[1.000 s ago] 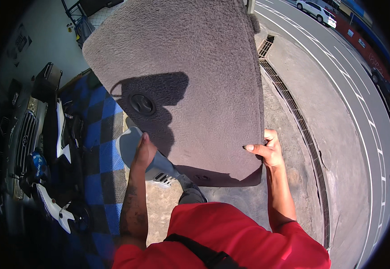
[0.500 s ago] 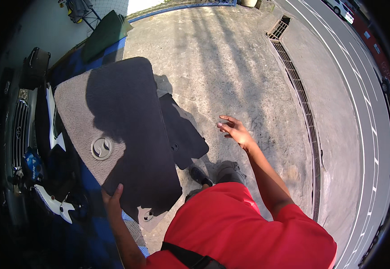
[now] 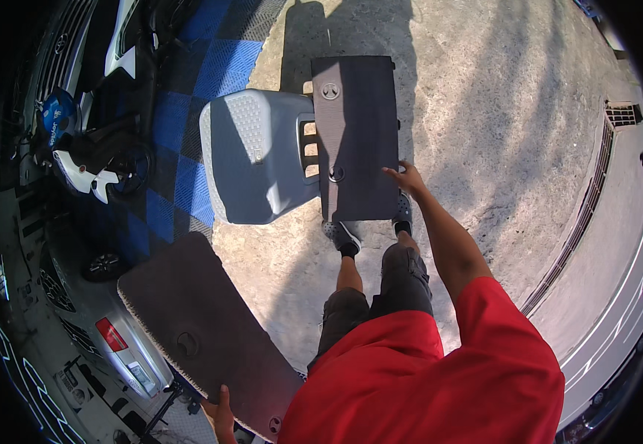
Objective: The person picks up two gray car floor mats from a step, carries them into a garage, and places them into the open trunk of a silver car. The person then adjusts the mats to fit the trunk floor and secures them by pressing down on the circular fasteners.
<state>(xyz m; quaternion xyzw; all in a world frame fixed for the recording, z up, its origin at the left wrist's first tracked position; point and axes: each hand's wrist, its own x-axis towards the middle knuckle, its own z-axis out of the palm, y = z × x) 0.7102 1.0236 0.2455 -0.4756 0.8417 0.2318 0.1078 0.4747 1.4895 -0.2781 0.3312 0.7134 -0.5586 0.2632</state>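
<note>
Low on the left, my left hand (image 3: 220,416) is closed on the edge of a large dark grey carpet car mat (image 3: 210,318). Its thumb lies over the top face, which bears round grommets. In front of my feet a second, narrower dark car mat (image 3: 362,140) stands against or beside the backrest of a grey plastic chair (image 3: 247,159); I cannot tell what bears its weight. At that mat's lower right edge my right hand (image 3: 410,180) is closed, thumb on the face and the other fingers mostly hidden.
Blue and black floor tiles (image 3: 207,148) border the concrete (image 3: 476,111) on the left. A motorcycle with white panels (image 3: 85,177) stands there, beside parked cars, one showing a red tail lamp (image 3: 112,334). A drain grate (image 3: 580,214) and the road (image 3: 617,303) run along the right.
My view has turned left, bringing the chair into sight. The large mat has swung to my lower left side, still in my left hand. My right hand, empty before, now grips the narrower mat.
</note>
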